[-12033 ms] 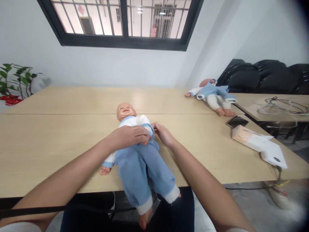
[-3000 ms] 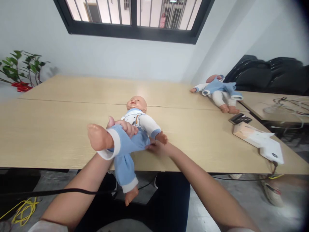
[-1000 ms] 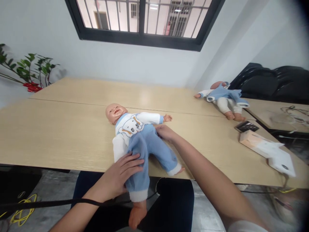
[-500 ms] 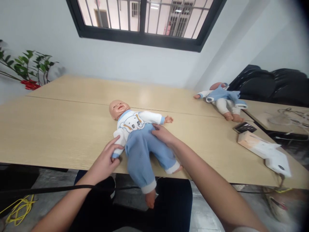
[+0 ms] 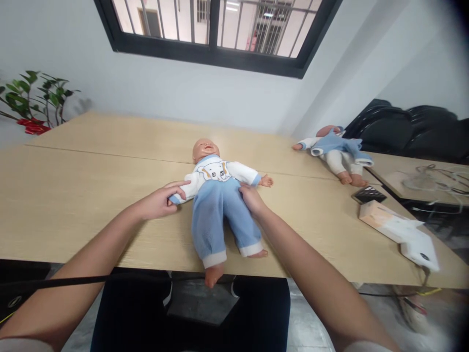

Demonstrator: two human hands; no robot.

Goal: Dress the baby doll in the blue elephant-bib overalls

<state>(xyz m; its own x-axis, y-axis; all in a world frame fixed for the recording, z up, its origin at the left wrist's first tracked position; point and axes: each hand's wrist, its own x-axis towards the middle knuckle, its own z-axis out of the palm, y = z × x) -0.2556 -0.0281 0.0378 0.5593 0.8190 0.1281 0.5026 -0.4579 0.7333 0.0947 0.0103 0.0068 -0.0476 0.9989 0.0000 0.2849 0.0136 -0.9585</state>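
Note:
A baby doll (image 5: 216,195) lies on its back on the table, head toward the wall. It wears a white top (image 5: 216,171) with an elephant face and blue trousers (image 5: 210,220) with white cuffs. My left hand (image 5: 164,199) is closed around the doll's sleeved arm on the left, near the blue cuff. At the trousers' waist on the right side, my right hand (image 5: 252,198) pinches the blue cloth; its fingertips are partly hidden. One bare foot (image 5: 213,275) reaches past the table's front edge.
A second doll (image 5: 339,149) in blue and white lies at the back right. Near the right edge are a dark phone-like object (image 5: 368,194), a tissue box (image 5: 381,220) and a white device (image 5: 419,252). A potted plant (image 5: 36,98) stands left; folded black chairs (image 5: 403,127) stand behind.
The doll has shifted away from me and turned straighter, its head moving right and its legs up onto the table. My left hand moved forward with its arm; my right hand moved slightly right.

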